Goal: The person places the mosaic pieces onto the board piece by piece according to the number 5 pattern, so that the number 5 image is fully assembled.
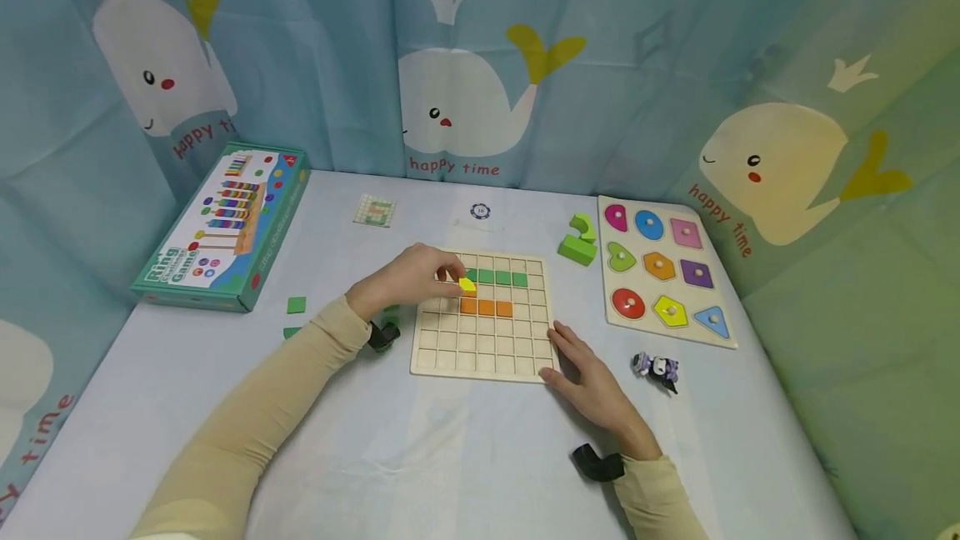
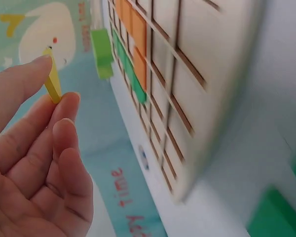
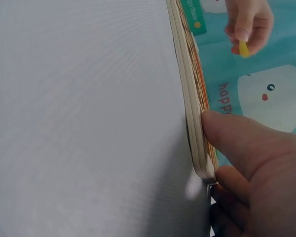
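A yellow tile (image 1: 468, 285) is pinched between the thumb and fingertips of my left hand (image 1: 417, 273), held above the wooden grid board (image 1: 480, 363); the left wrist view shows the tile (image 2: 53, 81) edge-on. On the board lie a row of green tiles (image 1: 503, 277) and several orange tiles (image 1: 486, 307), partly hidden by the left hand. My right hand (image 1: 592, 386) rests at the board's lower right corner, thumb and fingers touching its edge. In the right wrist view, the thumb (image 3: 237, 136) lies against the board's side (image 3: 190, 98).
Loose green tiles (image 1: 296, 304) lie left of the board, some behind the left wrist. Behind it are a patterned card (image 1: 375, 211), a round chip (image 1: 480, 211) and green blocks (image 1: 577, 250). A shape puzzle (image 1: 641, 262) and a figurine (image 1: 656, 367) sit right; a game box (image 1: 225, 232) left.
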Action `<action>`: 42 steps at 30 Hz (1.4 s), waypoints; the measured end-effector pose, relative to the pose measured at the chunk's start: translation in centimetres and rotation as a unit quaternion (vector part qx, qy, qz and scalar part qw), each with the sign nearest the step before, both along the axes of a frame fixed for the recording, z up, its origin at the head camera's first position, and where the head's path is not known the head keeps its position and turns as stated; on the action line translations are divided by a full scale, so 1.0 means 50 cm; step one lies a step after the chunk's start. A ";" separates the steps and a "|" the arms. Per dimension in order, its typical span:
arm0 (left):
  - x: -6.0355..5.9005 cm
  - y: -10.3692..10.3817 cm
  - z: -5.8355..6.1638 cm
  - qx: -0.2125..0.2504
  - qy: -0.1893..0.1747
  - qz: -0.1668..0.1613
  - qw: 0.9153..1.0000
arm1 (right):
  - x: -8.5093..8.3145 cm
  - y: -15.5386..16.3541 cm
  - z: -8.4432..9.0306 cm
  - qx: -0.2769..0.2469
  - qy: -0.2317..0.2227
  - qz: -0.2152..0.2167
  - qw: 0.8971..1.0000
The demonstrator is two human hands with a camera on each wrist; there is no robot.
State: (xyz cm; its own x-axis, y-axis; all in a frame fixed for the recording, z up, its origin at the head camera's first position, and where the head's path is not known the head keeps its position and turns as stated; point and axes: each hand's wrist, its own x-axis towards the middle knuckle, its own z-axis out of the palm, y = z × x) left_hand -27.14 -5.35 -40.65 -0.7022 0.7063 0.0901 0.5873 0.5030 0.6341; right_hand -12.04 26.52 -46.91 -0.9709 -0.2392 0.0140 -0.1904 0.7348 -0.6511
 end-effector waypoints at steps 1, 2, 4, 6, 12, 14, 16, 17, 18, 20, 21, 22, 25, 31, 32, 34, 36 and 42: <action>0.001 0.007 0.001 0.003 0.003 -0.005 1.000 | 0.000 0.000 0.001 0.001 -0.001 0.000 1.000; 0.002 0.015 0.002 0.005 0.006 -0.008 1.000 | 0.000 0.000 0.002 0.001 -0.002 -0.001 1.000; 0.004 0.029 0.004 0.012 0.012 -0.013 1.000 | -0.001 0.000 0.003 0.000 -0.003 -0.003 1.000; 0.005 0.042 0.006 0.021 0.013 -0.018 1.000 | -0.001 0.000 0.004 -0.002 -0.003 -0.004 1.000; 0.008 0.082 0.011 0.029 0.003 -0.024 0.999 | 0.000 0.000 0.000 0.002 0.004 -0.002 1.000; 0.009 0.095 0.012 0.028 0.000 -0.024 0.999 | 0.001 -0.001 -0.001 0.002 0.003 -0.002 1.000; 0.010 0.108 0.011 0.024 0.001 -0.024 0.999 | 0.000 -0.002 -0.001 0.001 0.002 -0.002 1.000; 0.011 0.115 0.010 0.021 0.002 -0.025 0.999 | 0.001 -0.002 -0.001 0.001 0.002 -0.002 1.000; 0.011 0.122 0.008 0.018 0.004 -0.026 0.999 | 0.000 -0.003 0.000 0.000 0.002 -0.001 1.000; 0.012 0.135 0.004 0.011 0.010 -0.028 0.999 | 0.000 -0.003 0.001 -0.001 -0.002 0.000 1.000; 0.012 0.141 0.002 0.005 0.015 -0.031 0.999 | 0.000 -0.003 0.001 0.000 -0.001 0.001 1.000; 0.012 0.147 0.000 0.001 0.019 -0.032 0.999 | -0.001 -0.003 0.001 0.000 -0.001 0.000 1.000; 0.011 0.165 -0.007 -0.021 0.027 -0.031 0.999 | -0.001 -0.003 0.001 0.003 0.002 0.000 1.000; 0.007 0.194 -0.018 -0.076 0.018 -0.022 0.997 | -0.002 -0.003 0.003 0.000 -0.002 0.000 1.000; 0.007 0.197 -0.019 -0.084 0.016 -0.025 0.996 | -0.002 -0.003 0.004 -0.002 -0.003 0.000 1.000; 0.008 0.203 -0.020 -0.099 0.012 -0.028 0.995 | -0.002 -0.003 0.005 -0.003 -0.006 -0.001 1.000; 0.009 0.208 -0.020 -0.115 0.016 -0.028 0.993 | -0.002 -0.002 0.006 -0.003 -0.008 -0.001 1.000; 0.008 0.219 -0.029 -0.151 0.025 -0.020 0.988 | -0.002 -0.001 0.003 -0.004 -0.005 -0.001 1.000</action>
State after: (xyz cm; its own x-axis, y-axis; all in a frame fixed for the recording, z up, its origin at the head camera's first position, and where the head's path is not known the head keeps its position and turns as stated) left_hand -26.76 5.62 -42.09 -0.6733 0.7334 -0.0938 0.6377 0.6402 0.4284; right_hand -12.13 26.48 -46.76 -0.9713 -0.2378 0.0060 -0.1828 0.7297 -0.6589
